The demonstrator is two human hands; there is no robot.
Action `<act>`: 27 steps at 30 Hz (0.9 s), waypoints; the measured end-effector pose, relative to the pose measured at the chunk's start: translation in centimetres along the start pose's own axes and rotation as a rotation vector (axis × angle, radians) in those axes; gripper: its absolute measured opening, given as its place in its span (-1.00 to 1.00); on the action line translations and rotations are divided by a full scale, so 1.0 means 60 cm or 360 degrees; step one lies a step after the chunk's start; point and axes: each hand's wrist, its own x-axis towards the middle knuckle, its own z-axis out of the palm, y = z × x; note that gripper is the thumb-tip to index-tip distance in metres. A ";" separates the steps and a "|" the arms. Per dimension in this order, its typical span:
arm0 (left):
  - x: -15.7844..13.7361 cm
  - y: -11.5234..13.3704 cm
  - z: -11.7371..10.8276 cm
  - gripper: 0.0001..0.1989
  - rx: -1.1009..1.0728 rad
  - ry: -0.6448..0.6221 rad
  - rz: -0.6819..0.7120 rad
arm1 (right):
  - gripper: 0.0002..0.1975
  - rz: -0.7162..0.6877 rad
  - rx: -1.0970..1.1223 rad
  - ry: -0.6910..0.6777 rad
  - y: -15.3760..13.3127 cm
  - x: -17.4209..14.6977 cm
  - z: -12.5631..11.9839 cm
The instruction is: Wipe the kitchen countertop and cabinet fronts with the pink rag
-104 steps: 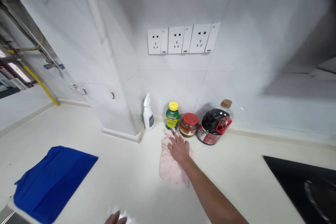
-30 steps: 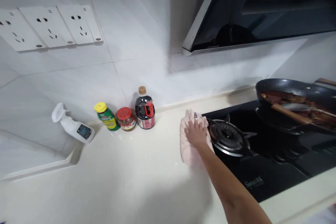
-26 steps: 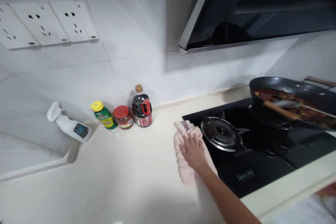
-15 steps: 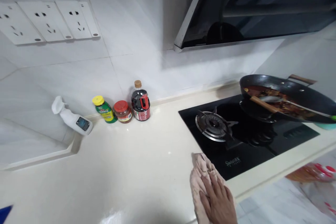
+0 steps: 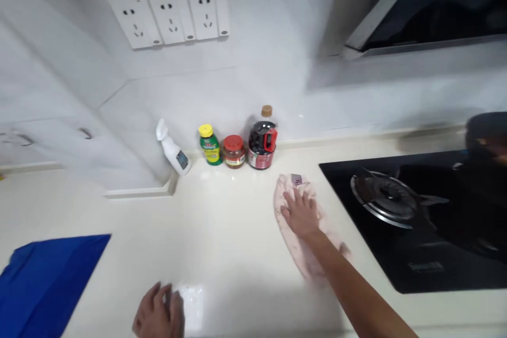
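My right hand (image 5: 303, 214) lies palm down on a pale pink cloth (image 5: 293, 245), fingers spread and pressing it against the white counter (image 5: 222, 253). The cloth is stretched out left of the stove, a small printed tag at its far end. At the bottom edge, my left hand (image 5: 158, 312) rests over the counter with loosely bent fingers apart and nothing visible in it. Beyond the cloth, along the wall, stand a dark sauce bottle (image 5: 261, 142) with a red handle, a red-lidded jar (image 5: 234, 152) and a green bottle (image 5: 210, 145) with a yellow cap.
A white spray bottle (image 5: 174, 153) leans by the wall corner. Blue material (image 5: 51, 280) covers the counter at left. The black gas stove (image 5: 435, 274) is at right, with a blurred dark wok (image 5: 483, 137) at the edge. A range hood (image 5: 443, 16) overhangs the stove.
My right hand has slid the cloth away from the front edge, toward the wall bottles. My left hand has come into view. The view has turned left.
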 end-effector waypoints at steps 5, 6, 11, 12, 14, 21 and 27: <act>-0.012 -0.006 -0.002 -0.60 -0.0113 0.0054 0.0107 | -0.37 -0.0577 0.0163 -0.0156 -0.259 -0.016 0.004; -0.013 -0.008 -0.001 -0.60 -0.0130 0.0074 0.0115 | -0.37 -0.0704 0.0185 -0.0187 -0.311 -0.039 0.006; -0.019 -0.027 0.008 -0.61 -0.0224 0.0234 0.0214 | -0.36 -0.1396 0.0361 -0.0336 -0.472 -0.198 0.021; -0.022 -0.031 0.007 -0.60 -0.0252 0.0277 0.0262 | -0.37 -0.1541 0.0430 -0.0350 -0.476 -0.225 0.023; -0.030 -0.034 0.002 -0.61 -0.0311 0.0329 0.0390 | -0.40 -0.1754 0.0552 -0.0332 -0.458 -0.259 0.027; -0.021 0.044 -0.024 -0.69 -0.0459 -0.0008 0.0952 | -0.66 -0.1334 0.0714 0.0079 -0.268 -0.305 0.030; 0.003 0.140 0.003 -0.26 -0.0151 -0.0674 0.0537 | -0.56 -0.1239 0.0516 0.0329 -0.133 -0.396 0.068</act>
